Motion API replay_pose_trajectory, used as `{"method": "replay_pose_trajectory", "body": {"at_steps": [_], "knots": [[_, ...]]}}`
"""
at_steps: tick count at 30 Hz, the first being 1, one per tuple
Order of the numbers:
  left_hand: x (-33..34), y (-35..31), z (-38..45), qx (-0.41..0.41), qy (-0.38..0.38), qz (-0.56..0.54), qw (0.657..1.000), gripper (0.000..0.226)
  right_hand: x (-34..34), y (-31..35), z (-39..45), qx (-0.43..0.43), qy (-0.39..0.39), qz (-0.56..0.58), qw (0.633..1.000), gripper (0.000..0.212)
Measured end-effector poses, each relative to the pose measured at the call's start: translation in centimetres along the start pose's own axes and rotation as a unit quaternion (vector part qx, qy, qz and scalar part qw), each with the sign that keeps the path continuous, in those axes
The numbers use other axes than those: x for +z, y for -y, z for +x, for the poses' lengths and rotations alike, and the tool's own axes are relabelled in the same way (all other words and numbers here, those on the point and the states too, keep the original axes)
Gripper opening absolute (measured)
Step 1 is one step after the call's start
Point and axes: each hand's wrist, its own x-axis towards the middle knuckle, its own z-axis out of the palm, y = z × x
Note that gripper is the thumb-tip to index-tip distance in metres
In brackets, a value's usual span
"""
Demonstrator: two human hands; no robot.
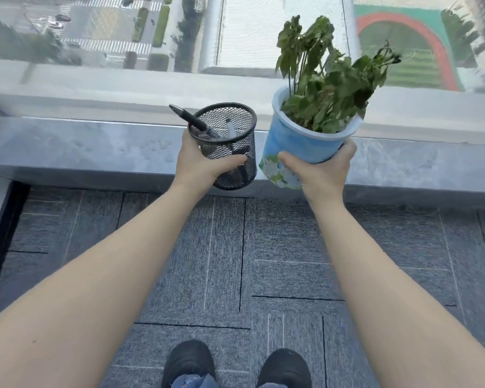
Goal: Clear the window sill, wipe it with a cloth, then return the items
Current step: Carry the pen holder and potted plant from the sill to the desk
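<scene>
My left hand (200, 163) grips a black mesh pen holder (230, 144) with a black pen (191, 119) sticking out and a second marker inside. My right hand (324, 169) holds a light blue flower pot (294, 147) with a wilted green plant (328, 79). Both items hang in the air, tilted, over the front edge of the grey window sill (81, 152). The sill's surface shows faint marks and has nothing standing on it in view. No cloth is visible.
The window glass (95, 37) behind the sill looks down on a street and a sports field. Grey carpet tiles (221, 261) cover the floor below. My black shoes (191, 362) show at the bottom edge. A dark frame edge (0, 219) runs at the left.
</scene>
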Motion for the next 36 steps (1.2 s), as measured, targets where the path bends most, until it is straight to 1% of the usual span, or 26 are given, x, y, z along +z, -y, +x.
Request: {"method": "replay_pose_trajectory", "body": {"at_steps": [3,6,10,15,18,20,23,26,27,28,30,31,33,34,36], "knots": [[-2.1,-5.2,-3.8,-0.019,0.001,-0.014,1.000,0.075,-1.8,5.9,-2.5,0.017,0.017,-0.015,1.000,0.075],[-4.6,-11.9,-7.5,-0.031,0.003,-0.014,0.999,0.082,-3.5,12.9,-5.0,0.034,0.032,-0.026,0.999,0.073],[-7.5,-21.2,-11.7,-0.038,0.002,-0.019,0.999,0.081,-5.5,23.0,-7.9,0.049,0.056,-0.021,0.997,0.078],[-10.8,-31.6,-16.4,-0.023,-0.006,-0.033,0.999,0.070,-7.7,34.4,-10.4,0.027,0.080,-0.012,0.996,0.078],[-12.7,-36.4,-18.9,-0.004,-0.030,-0.039,0.999,0.055,-8.6,40.1,-11.5,0.010,0.101,-0.005,0.995,0.082],[-13.8,-38.9,-20.6,0.010,-0.049,-0.044,0.998,0.052,-8.9,43.0,-12.3,-0.006,0.120,-0.004,0.993,0.084],[-15.2,-41.5,-23.3,0.023,-0.093,-0.054,0.994,0.063,-9.2,46.3,-13.6,-0.020,0.155,-0.008,0.988,0.080],[-16.9,-43.2,-26.9,0.037,-0.141,-0.059,0.988,0.080,-9.3,48.8,-15.3,-0.041,0.215,-0.004,0.976,0.076],[-17.6,-43.7,-28.4,0.040,-0.159,-0.058,0.985,0.082,-9.2,49.7,-16.1,-0.049,0.233,-0.004,0.971,0.075],[-18.4,-44.2,-29.9,0.045,-0.180,-0.056,0.981,0.077,-8.9,50.6,-17.0,-0.058,0.250,-0.002,0.966,0.074],[-20.0,-45.1,-33.4,0.056,-0.219,-0.056,0.972,0.061,-8.2,52.3,-19.0,-0.073,0.294,0.006,0.953,0.073],[-21.0,-45.3,-35.1,0.058,-0.240,-0.062,0.967,0.058,-7.8,53.2,-20.2,-0.081,0.318,0.010,0.945,0.075],[-23.2,-45.8,-38.8,0.058,-0.287,-0.073,0.953,0.069,-6.6,55.1,-23.2,-0.098,0.372,0.012,0.923,0.081],[-24.4,-45.8,-40.6,0.060,-0.311,-0.075,0.946,0.076,-6.1,56.1,-24.9,-0.106,0.396,0.013,0.912,0.081],[-26.6,-45.7,-44.3,0.063,-0.353,-0.090,0.929,0.078,-4.9,57.6,-28.4,-0.116,0.441,0.017,0.890,0.075]]}}
